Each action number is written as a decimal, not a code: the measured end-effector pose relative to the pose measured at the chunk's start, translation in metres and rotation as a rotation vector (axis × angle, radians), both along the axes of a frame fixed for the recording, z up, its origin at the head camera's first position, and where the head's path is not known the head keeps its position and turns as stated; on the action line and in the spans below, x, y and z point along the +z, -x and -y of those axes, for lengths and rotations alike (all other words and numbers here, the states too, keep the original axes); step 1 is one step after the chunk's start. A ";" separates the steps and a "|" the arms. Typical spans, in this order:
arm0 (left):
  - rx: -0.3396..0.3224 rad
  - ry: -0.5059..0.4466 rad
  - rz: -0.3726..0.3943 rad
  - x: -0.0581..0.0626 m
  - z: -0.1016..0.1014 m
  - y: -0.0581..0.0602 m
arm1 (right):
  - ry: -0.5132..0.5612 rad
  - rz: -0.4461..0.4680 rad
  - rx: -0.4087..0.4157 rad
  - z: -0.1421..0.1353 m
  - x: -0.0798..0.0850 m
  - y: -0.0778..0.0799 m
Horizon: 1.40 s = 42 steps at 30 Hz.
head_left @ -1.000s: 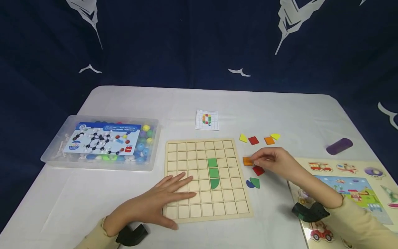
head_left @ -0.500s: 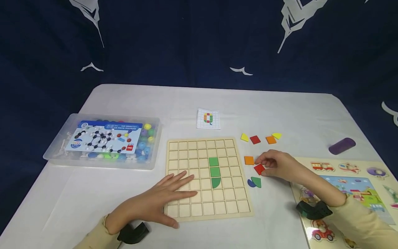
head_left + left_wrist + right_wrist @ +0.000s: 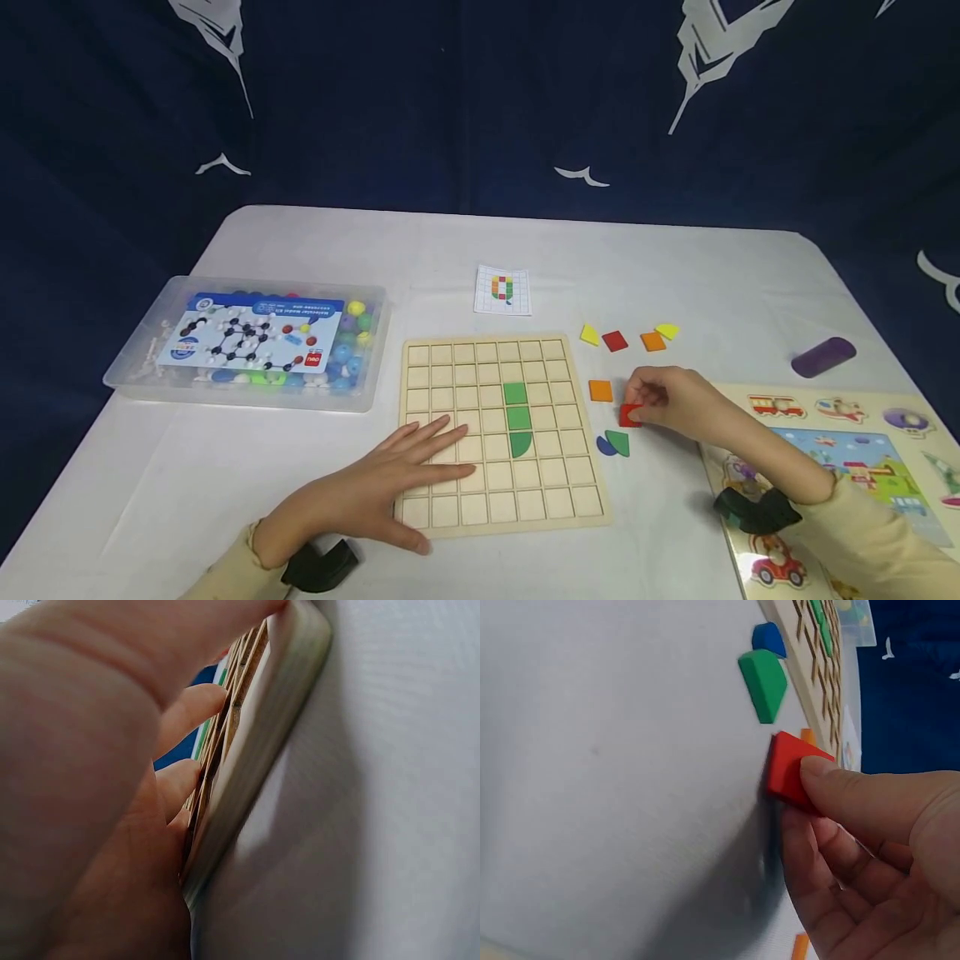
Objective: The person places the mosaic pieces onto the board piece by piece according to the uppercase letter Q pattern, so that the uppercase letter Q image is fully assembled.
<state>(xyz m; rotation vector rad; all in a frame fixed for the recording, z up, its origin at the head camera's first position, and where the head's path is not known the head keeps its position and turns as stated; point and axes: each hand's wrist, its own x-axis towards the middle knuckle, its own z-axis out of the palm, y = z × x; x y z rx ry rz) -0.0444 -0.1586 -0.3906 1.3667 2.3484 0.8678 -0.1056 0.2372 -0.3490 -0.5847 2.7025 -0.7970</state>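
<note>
My right hand (image 3: pixel 671 403) pinches a red square tile (image 3: pixel 788 769) between thumb and fingers, right of the wooden grid board (image 3: pixel 558 492). Spread out, my left hand (image 3: pixel 375 487) rests on the board's lower left part, its thumb at the near edge. Two green square tiles and a green rounded tile (image 3: pixel 520 443) sit in one column of the grid. Near the right hand lie an orange square tile (image 3: pixel 601 391), a green leaf-shaped tile (image 3: pixel 763 686) and a blue rounded tile (image 3: pixel 768 639). Behind the board is a small card (image 3: pixel 502 291) printed with a coloured pattern.
Farther back lie yellow tiles (image 3: pixel 589 335), another red tile (image 3: pixel 615 341) and another orange tile (image 3: pixel 653 342). A clear plastic box (image 3: pixel 135 367) of coloured balls stands at left. At right are a picture puzzle board (image 3: pixel 825 397), under the right forearm, and a purple cylinder (image 3: pixel 823 357).
My right hand has moved from beside the orange tile to the red tile and now pinches it, shifted slightly right. The left hand stays on the board.
</note>
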 end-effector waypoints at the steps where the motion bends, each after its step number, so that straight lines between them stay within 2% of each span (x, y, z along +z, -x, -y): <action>1: 0.000 -0.001 0.004 0.000 0.000 0.000 | 0.003 0.005 -0.001 0.000 0.002 0.001; 5: 0.004 0.000 0.022 0.001 0.000 0.000 | 0.039 -0.002 -0.016 0.002 0.008 0.004; 8: 0.003 0.003 0.017 0.001 0.000 0.001 | 0.126 0.012 -0.038 0.006 0.012 0.006; 14: 0.000 0.006 0.000 0.002 0.000 0.001 | 0.366 0.182 -0.104 0.029 0.014 0.009; 19: 0.014 0.015 0.046 0.002 0.001 0.000 | 0.451 0.217 -0.063 0.060 0.010 0.012; 24: 0.010 0.011 0.039 0.002 0.001 0.000 | 0.511 0.276 -0.006 0.090 0.000 0.009; 30: -0.004 0.009 0.017 0.003 0.000 0.001 | 0.568 0.370 0.024 0.112 -0.006 0.002; 33: -0.004 0.018 0.018 0.003 0.000 0.001 | 0.566 0.381 0.043 0.118 -0.009 -0.001; 42: -0.002 0.018 0.012 0.002 0.001 0.000 | 0.437 0.286 0.127 0.123 -0.012 -0.006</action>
